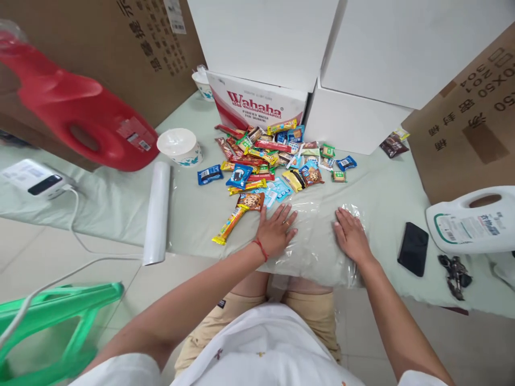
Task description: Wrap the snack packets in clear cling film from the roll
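Note:
A sheet of clear plastic film [311, 236] lies over the front of the table. My left hand [274, 231] rests flat on its left side, fingers spread, close to a brown cookie packet [251, 201] and a yellow snack bar [230, 224]. On the film's right side, my right hand [351, 236] also lies flat, its fingers stretched out. Beyond both hands spreads a heap of wrapped snacks [267, 155] in red, yellow, blue and brown wrappers. A light blue packet [277, 190] sits just past my left fingertips. Neither hand grips anything.
A Wahaha carton [259, 104] and white boxes [362, 115] stand behind the snacks. At left are a paper bowl [179, 147], a white roll [156, 214] and a red jug [88, 118]. A phone [413, 249], keys [456, 276] and a white bottle [475, 220] lie at right.

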A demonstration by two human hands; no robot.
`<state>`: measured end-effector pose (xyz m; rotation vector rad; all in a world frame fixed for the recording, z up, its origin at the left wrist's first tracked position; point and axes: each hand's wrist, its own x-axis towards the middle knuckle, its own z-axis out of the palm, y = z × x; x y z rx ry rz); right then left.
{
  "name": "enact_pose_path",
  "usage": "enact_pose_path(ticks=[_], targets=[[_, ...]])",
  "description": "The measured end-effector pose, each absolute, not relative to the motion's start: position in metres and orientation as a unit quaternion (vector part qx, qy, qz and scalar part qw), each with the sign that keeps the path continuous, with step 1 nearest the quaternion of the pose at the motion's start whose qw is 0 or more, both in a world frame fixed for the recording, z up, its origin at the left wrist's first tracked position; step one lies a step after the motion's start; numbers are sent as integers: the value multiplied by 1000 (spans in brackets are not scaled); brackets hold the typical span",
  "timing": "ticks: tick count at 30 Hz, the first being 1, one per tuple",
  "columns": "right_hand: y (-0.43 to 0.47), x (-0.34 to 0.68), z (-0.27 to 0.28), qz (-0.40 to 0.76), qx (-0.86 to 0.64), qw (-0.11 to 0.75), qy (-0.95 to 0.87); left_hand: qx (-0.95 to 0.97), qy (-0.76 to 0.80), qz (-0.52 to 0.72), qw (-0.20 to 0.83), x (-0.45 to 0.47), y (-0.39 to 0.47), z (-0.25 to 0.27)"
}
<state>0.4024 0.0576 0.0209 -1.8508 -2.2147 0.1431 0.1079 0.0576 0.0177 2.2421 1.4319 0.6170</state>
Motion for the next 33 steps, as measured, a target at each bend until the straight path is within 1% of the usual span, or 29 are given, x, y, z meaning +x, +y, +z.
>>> enact_pose_path(ticks=[2,4,6,9,11,13,17,21,27,31,33], targets=[[74,381,36,31,-634,166,-755,802,524,211,193,109,49,18],[97,343,54,38,-603,176,-777,803,531,205,179,112,44,17],[124,297,68,78,-553,133,-819,804,532,203,169,114,42,17],[158,238,75,98,-559,51,-822,804,535,199,165,113,41,17],[172,212,73,106,-592,25,-799,804,535,199,165,112,41,17],[178,196,70,117,-629,23,-768,807,532,201,161,110,40,17],[179,181,70,149,-683,10,-715,814,528,191,144,110,41,17],[177,176,67,180,-689,-5,-702,818,536,169,123,109,41,16],[170,169,56,180,-679,20,-711,822,530,168,123,109,41,12],[172,171,60,251,-644,55,-721,820,532,172,126,110,41,10],[177,184,69,253,-630,73,-731,820,531,177,120,110,41,8]])
